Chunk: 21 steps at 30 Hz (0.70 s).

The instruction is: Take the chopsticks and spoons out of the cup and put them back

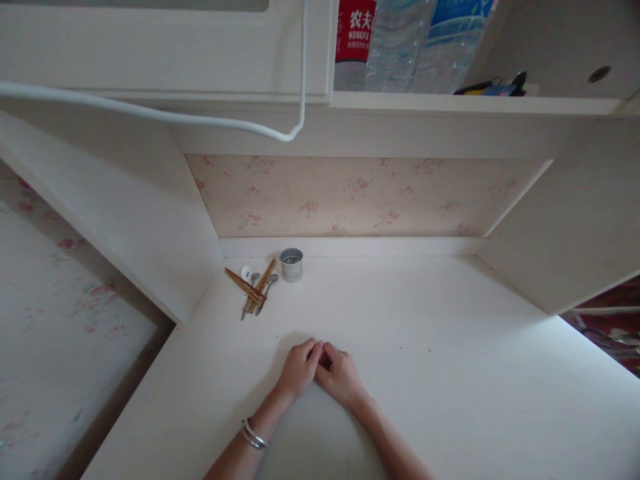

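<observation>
L hand (299, 368), R hand (340, 375) curled, touching; smooth wht desk (450, 347)

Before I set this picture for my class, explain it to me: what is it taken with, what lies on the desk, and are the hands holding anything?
There is no machine here: a camera worn on a person's head looks forward and down, so you see that person's own arms. The left hand and right hand rest on a white desk, touching each other, fingers curled; nothing shows in them, though the curl could hide something small. At the back left corner lie wooden chopsticks and metal spoons beside a small metal cup. Water bottles stand on the shelf above.
</observation>
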Motion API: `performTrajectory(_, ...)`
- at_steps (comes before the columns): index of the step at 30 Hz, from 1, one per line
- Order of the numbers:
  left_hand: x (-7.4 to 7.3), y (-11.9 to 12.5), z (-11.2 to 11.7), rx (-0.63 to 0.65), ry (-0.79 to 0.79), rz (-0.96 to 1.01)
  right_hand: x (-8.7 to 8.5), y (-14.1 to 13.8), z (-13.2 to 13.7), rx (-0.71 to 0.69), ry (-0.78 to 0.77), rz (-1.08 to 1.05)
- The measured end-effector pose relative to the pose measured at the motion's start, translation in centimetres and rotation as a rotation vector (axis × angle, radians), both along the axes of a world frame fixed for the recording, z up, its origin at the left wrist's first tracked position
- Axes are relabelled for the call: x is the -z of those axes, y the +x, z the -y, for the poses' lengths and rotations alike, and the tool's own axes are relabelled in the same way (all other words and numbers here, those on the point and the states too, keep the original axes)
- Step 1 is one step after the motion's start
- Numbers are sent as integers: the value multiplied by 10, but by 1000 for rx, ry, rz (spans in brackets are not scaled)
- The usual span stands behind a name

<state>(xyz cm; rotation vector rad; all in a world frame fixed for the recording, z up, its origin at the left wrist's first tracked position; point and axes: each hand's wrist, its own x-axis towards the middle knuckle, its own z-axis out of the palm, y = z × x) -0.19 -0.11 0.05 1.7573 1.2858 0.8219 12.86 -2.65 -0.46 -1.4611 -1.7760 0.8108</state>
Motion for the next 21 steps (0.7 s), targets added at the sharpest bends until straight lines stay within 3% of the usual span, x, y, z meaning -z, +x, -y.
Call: performTrajectory(21, 0, 0, 1, -2, 18, -20, 2, 0, 0, 10, 10, 8)
